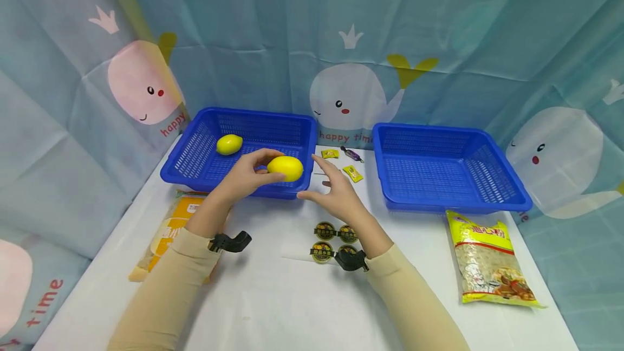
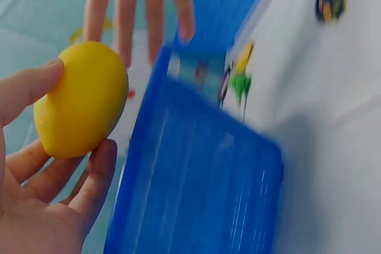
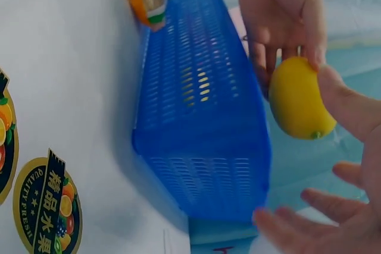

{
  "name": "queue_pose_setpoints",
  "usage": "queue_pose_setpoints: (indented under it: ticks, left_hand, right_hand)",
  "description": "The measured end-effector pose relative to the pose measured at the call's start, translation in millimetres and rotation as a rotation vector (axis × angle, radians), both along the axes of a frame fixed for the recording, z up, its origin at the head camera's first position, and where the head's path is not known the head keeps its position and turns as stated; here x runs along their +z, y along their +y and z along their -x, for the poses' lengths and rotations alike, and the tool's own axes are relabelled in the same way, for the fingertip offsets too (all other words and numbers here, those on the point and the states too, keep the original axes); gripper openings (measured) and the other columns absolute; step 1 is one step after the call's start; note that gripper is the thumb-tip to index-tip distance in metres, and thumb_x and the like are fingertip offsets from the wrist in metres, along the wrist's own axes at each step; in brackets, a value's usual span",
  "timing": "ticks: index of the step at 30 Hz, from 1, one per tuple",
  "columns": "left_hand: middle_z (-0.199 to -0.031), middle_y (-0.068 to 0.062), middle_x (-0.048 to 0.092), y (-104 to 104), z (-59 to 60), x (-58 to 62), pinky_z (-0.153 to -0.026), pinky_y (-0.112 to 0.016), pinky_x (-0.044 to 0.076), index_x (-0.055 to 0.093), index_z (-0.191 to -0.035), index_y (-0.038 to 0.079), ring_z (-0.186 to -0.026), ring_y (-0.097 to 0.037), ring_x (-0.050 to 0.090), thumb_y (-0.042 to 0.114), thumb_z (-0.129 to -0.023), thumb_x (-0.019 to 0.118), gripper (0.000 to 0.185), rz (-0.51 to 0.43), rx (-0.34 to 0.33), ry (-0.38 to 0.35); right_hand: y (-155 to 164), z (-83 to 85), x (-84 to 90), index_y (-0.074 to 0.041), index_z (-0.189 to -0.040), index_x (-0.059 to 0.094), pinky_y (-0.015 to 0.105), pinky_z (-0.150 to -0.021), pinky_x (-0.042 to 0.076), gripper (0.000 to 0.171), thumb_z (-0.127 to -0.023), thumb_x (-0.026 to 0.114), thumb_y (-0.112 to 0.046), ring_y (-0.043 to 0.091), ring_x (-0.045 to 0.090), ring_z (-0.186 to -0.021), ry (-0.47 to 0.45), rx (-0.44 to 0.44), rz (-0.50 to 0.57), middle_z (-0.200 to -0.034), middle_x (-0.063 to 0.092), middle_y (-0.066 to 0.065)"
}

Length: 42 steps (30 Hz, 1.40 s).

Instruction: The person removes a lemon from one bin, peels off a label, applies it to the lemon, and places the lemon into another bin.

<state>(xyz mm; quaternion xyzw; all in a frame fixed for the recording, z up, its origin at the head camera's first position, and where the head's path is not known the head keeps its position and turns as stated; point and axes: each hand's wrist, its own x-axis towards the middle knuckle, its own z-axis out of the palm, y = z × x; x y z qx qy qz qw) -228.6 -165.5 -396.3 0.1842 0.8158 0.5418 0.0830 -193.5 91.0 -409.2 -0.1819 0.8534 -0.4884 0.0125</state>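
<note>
Right hand [image 1: 336, 191] is hovering with fingers spread, holding nothing, beside the left hand [image 1: 244, 177], which is gripping a lemon [image 1: 285, 168] over the left basket [image 1: 205, 169] rim. Farther in, a second lemon [image 1: 229, 144] is already lying inside; right basket [image 1: 507, 199] is lying unfilled.

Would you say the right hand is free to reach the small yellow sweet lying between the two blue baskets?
Probably yes: the right hand is open and holds nothing, and the yellow sweet lies uncovered on the table just beyond its fingers.

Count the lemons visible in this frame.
2. One lemon lies in the left basket; the other lemon is held by the left hand over that basket's front rim.
</note>
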Motion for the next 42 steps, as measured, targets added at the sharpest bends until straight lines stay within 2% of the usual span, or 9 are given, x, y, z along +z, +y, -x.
queue_pose_setpoints:
  ticks: [6,13,18,23,28,32,42]
  left_hand:
    - [-0.137,-0.007,0.060,26.3,-20.0,-0.9,-0.097,-0.039,0.056,0.059,-0.138,0.013,-0.121,-0.029,0.059,0.028,-0.091,0.077,0.053,-0.072,-0.029,-0.012]
    - [-0.134,-0.006,0.063,49.2,-33.1,-6.6,-0.091,-0.035,0.056,0.061,-0.136,0.015,-0.119,-0.028,0.060,0.028,-0.091,0.078,0.050,-0.124,-0.046,-0.042]
    - [-0.134,-0.008,0.063,65.5,-39.0,-12.7,-0.093,-0.035,0.057,0.060,-0.137,0.012,-0.116,-0.026,0.063,0.027,-0.091,0.078,0.052,-0.141,-0.045,-0.046]
    - [-0.139,-0.008,0.059,80.5,-46.3,-17.4,-0.098,-0.033,0.056,0.056,-0.141,0.008,-0.120,-0.027,0.061,0.027,-0.091,0.078,0.058,-0.152,-0.032,-0.038]
    - [-0.142,-0.008,0.056,96.2,-56.6,-23.2,-0.099,-0.033,0.055,0.053,-0.143,0.011,-0.123,-0.027,0.057,0.024,-0.089,0.079,0.061,-0.156,-0.047,0.021]
    - [-0.143,-0.006,0.055,106.1,-62.4,-30.9,-0.099,-0.031,0.054,0.052,-0.144,0.012,-0.123,-0.025,0.056,0.022,-0.090,0.078,0.061,-0.130,-0.051,0.049]
    - [-0.143,-0.012,0.054,124.2,-56.7,-57.5,-0.098,-0.029,0.054,0.051,-0.146,0.008,-0.127,-0.026,0.056,0.018,-0.091,0.077,0.062,-0.021,-0.024,0.013]
  right_hand:
    - [7.0,-12.3,1.3,-0.028,-0.153,0.042,0.036,-0.096,0.057,0.079,-0.085,0.082,-0.027,0.022,0.053,-0.136,0.033,0.068,0.207,-0.156,0.043,-0.005]
    - [21.5,-25.5,-2.1,-0.015,-0.140,0.059,0.033,-0.091,0.059,0.062,-0.083,0.082,-0.010,0.022,0.060,-0.124,0.124,0.015,0.262,-0.139,0.059,0.004]
    - [32.9,-30.6,-9.1,-0.009,-0.136,0.062,0.034,-0.092,0.058,0.056,-0.083,0.081,-0.005,0.027,0.059,-0.124,0.116,-0.027,0.276,-0.140,0.058,0.010]
    - [44.4,-38.2,-13.2,-0.008,-0.135,0.062,0.030,-0.093,0.057,0.053,-0.085,0.080,-0.007,0.027,0.059,-0.127,0.094,-0.045,0.295,-0.139,0.058,0.010]
    - [58.8,-46.7,-14.5,-0.006,-0.134,0.063,0.028,-0.093,0.056,0.052,-0.085,0.079,-0.005,0.028,0.059,-0.127,0.099,-0.061,0.321,-0.136,0.061,0.011]
    - [68.6,-50.9,-17.4,-0.008,-0.133,0.064,0.028,-0.094,0.056,0.051,-0.085,0.080,-0.007,0.028,0.058,-0.128,0.089,-0.068,0.302,-0.135,0.061,0.010]
    - [80.9,-46.0,-42.6,-0.009,-0.133,0.064,0.028,-0.093,0.056,0.049,-0.086,0.079,-0.014,0.031,0.058,-0.129,0.007,-0.127,0.211,-0.137,0.061,0.013]
